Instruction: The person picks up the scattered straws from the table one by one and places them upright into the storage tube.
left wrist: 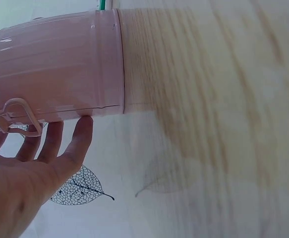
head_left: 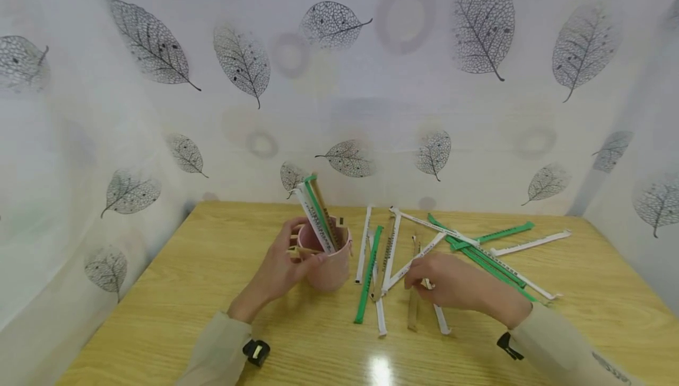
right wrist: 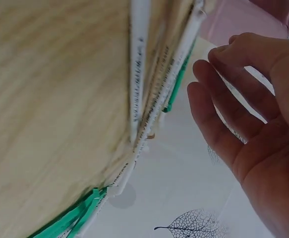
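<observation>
The yellow wooden table (head_left: pixel 159 297) has room left of the left hand (head_left: pixel 281 268), which blocks one side of the round pink cup (head_left: pixel 330 273). Thin white, green and brown wrapped straws (head_left: pixel 368 279) crowd the other side, probably under the right hand (head_left: pixel 451 283) too.

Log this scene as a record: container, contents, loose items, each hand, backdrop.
container: pink cup, upright on the table
contents: white, green and brown wrapped sticks, leaning
loose items: similar loose sticks, scattered
left hand: holds the cup, thumb at rim
right hand: over loose sticks, nothing visibly held
backdrop: leaf-patterned
</observation>
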Tool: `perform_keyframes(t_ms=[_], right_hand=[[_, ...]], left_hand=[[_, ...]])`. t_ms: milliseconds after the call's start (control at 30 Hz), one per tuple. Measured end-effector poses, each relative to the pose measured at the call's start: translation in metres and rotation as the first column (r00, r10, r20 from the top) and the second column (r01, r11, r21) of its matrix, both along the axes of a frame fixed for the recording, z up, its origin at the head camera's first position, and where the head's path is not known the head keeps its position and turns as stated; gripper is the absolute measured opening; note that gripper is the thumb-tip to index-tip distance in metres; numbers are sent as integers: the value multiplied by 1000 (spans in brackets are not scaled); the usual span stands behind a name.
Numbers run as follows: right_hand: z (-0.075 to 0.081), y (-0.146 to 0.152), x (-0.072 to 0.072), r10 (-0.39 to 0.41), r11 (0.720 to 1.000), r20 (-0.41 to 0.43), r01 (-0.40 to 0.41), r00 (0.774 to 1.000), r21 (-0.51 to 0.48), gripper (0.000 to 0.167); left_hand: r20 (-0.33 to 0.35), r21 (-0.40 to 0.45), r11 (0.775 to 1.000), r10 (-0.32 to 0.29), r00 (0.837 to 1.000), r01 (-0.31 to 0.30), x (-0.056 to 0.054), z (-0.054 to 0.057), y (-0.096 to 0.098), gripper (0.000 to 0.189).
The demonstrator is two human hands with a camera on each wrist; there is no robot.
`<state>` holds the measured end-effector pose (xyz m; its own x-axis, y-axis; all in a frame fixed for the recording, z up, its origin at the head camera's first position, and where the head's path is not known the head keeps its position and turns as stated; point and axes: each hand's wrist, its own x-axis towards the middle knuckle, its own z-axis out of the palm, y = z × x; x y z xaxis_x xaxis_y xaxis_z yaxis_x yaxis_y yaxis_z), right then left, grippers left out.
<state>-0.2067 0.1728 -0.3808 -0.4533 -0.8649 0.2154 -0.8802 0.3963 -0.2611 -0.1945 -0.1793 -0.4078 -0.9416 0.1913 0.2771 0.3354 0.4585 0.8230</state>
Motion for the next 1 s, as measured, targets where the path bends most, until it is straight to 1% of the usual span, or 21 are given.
perform_keyframes(t_ms=[67, 233, 333, 433, 567, 633, 700, 800, 867, 967, 1000], right_hand=[[-4, 2, 7, 8, 999, -24, -7, 1000, 32, 26], [-15, 3, 18, 45, 996, -137, -33, 990, 87, 35], [-21, 3, 22, 69, 991, -231, -40, 971, 129, 32], [-24, 2, 24, 88, 988, -316, -41, 945, 152, 27], [-25, 0, 23, 88, 988, -363, -36, 928, 148, 23], [-27, 1, 21, 86, 992, -381, -45, 921, 115, 22], [-28, 1, 18, 81, 996, -392, -65, 917, 54, 23], [-27, 2, 10, 73, 990, -396, -114, 915, -80, 29], [-24, 4, 6, 57, 976, -384, -132, 922, -173, 25], [-17, 7, 0, 18, 944, -352, -132, 936, -303, 5], [-15, 9, -1, -4, 932, -336, -118, 942, -342, 8]], left_hand=[[-2, -1, 1000, -5, 1000, 5, 0, 0, 0, 73], [-2, 5, 1000, -13, 1000, 13, 0, 0, -1, 73], [0, 8, 1000, -14, 1000, 14, 0, -1, -1, 73], [2, 5, 1000, -18, 1000, 18, 0, -1, -1, 73], [5, 7, 1000, -13, 1000, 13, 0, 0, -1, 73], [-4, 4, 1000, -13, 1000, 13, 0, 0, -1, 72], [-14, 0, 1000, -14, 1000, 14, 0, -1, -1, 71], [-22, -3, 1000, -20, 1000, 20, 1, -2, -1, 71], [-15, -3, 1000, -15, 1000, 15, 1, -1, -1, 72], [-14, -4, 1000, -9, 1000, 9, 1, 0, -1, 72], [-18, -6, 1000, -9, 1000, 9, 1, 0, -1, 72]])
